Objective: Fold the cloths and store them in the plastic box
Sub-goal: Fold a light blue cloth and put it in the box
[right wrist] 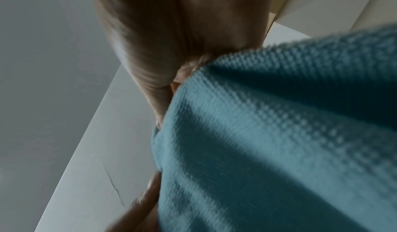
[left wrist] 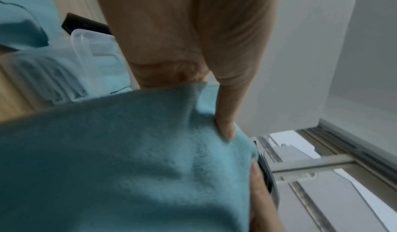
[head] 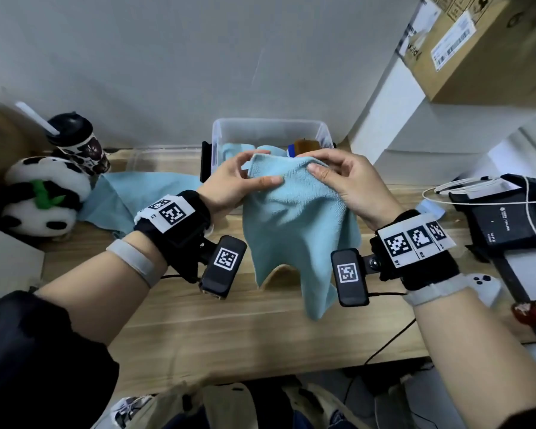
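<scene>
A light blue cloth (head: 294, 224) hangs in the air above the wooden table (head: 260, 329), held up by its top edge. My left hand (head: 239, 178) pinches the top left corner, thumb on the front. My right hand (head: 338, 178) pinches the top right corner. The cloth (left wrist: 128, 159) fills the left wrist view under my thumb, and the cloth (right wrist: 279, 142) fills the right wrist view too. Behind my hands stands the clear plastic box (head: 270, 131), with blue cloth (head: 235, 150) inside it. Another blue cloth (head: 130, 199) lies spread on the table at the left.
A plush panda (head: 41, 196) and a lidded cup (head: 78, 144) sit at the far left. A black device (head: 505, 218) with white cables lies on the right. The box's lid (left wrist: 43, 72) lies left of the box. A cardboard carton (head: 477, 48) sits upper right.
</scene>
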A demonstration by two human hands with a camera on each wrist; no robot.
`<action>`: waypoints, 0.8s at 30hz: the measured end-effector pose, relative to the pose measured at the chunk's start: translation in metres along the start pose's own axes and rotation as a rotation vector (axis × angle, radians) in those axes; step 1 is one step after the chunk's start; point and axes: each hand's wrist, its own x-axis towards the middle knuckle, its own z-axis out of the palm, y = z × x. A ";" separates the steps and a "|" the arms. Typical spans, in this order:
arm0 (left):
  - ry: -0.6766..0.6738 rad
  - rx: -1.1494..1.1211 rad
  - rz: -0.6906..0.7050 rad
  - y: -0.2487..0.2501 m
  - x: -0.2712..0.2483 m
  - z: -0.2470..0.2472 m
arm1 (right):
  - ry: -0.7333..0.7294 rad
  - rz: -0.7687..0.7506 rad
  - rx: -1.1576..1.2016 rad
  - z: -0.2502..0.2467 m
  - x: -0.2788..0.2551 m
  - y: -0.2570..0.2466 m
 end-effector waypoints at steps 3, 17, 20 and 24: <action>-0.007 -0.044 -0.035 0.000 -0.002 -0.006 | -0.067 0.092 -0.065 -0.008 -0.004 0.010; 0.457 -0.107 0.113 -0.003 -0.006 -0.060 | -0.042 0.508 -0.409 -0.051 -0.041 0.069; 0.521 -0.115 0.162 0.002 -0.005 -0.061 | 0.199 0.312 -0.243 -0.062 -0.033 0.063; 0.560 -0.083 0.256 0.021 0.002 -0.064 | 0.517 0.151 -0.073 -0.069 -0.017 0.043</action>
